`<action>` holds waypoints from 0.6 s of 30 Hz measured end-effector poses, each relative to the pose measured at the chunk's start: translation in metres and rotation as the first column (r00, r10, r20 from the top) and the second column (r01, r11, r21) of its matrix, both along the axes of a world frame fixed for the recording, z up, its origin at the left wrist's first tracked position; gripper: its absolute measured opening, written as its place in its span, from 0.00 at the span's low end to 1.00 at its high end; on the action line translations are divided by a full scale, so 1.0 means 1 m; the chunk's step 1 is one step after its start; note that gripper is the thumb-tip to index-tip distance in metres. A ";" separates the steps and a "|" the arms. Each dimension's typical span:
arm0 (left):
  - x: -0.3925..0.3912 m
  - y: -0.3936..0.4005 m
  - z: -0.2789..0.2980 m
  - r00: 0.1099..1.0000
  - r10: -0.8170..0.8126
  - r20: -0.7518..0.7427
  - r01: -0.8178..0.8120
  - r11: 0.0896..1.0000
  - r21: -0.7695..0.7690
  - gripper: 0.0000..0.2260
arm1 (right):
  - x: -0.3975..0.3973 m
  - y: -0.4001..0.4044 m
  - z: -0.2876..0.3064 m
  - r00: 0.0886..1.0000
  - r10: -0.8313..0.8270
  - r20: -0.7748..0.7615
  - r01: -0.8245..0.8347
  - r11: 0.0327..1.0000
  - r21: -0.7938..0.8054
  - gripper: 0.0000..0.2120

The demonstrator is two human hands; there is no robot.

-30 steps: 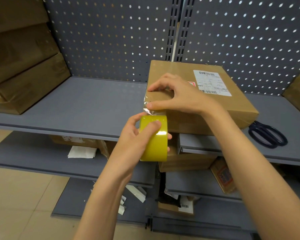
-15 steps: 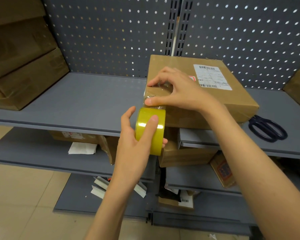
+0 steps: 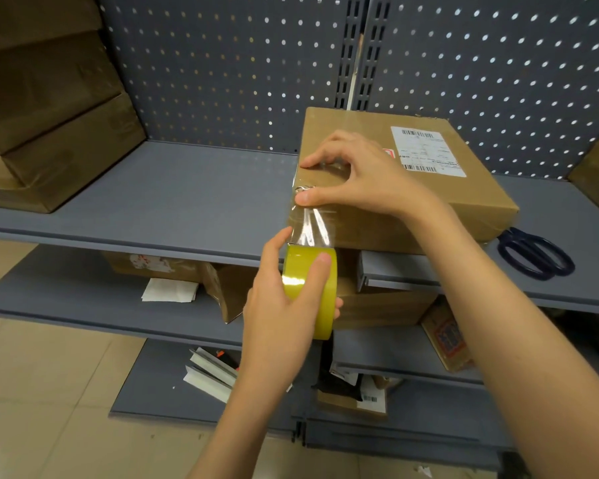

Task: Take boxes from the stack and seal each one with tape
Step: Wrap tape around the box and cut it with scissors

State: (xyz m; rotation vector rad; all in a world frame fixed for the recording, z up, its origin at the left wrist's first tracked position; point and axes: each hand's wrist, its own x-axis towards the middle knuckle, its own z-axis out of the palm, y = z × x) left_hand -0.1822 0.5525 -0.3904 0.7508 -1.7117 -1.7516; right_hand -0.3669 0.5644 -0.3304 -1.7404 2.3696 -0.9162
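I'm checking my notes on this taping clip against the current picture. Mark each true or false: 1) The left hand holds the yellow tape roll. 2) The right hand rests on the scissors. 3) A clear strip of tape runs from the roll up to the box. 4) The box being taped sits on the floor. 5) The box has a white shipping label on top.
1) True: the left hand grips the tape roll.
2) False: the right hand presses tape onto the box; the scissors lie untouched on the shelf.
3) True: the strip spans them.
4) False: it sits on the shelf.
5) True: the label is there.
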 end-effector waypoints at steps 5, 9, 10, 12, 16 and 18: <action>0.000 0.000 -0.002 0.998 0.027 -0.048 -0.024 0.997 0.068 0.16 | 0.000 0.000 0.000 0.999 -0.012 0.030 0.013 1.000 -0.021 0.22; 0.000 0.001 -0.004 0.996 0.027 -0.081 -0.020 0.996 0.093 0.14 | 0.000 0.001 0.000 0.999 -0.013 0.037 0.014 1.000 -0.019 0.23; 0.000 0.001 -0.004 0.996 0.025 -0.084 -0.018 0.996 0.089 0.14 | 0.001 0.001 0.000 0.999 -0.020 0.035 0.021 1.000 -0.020 0.23; -0.001 0.002 -0.005 0.997 0.026 -0.077 -0.021 0.997 0.070 0.15 | 0.001 0.001 -0.001 0.999 -0.030 0.025 0.031 0.999 -0.027 0.23; 0.004 0.005 -0.004 0.998 0.039 -0.042 -0.039 0.999 0.002 0.25 | 0.001 0.001 0.001 1.000 -0.009 0.029 0.010 0.999 -0.037 0.22; 0.007 0.006 -0.003 0.997 0.061 -0.039 -0.062 0.998 -0.020 0.28 | 0.001 0.002 0.002 1.000 -0.007 0.015 0.007 1.000 -0.022 0.22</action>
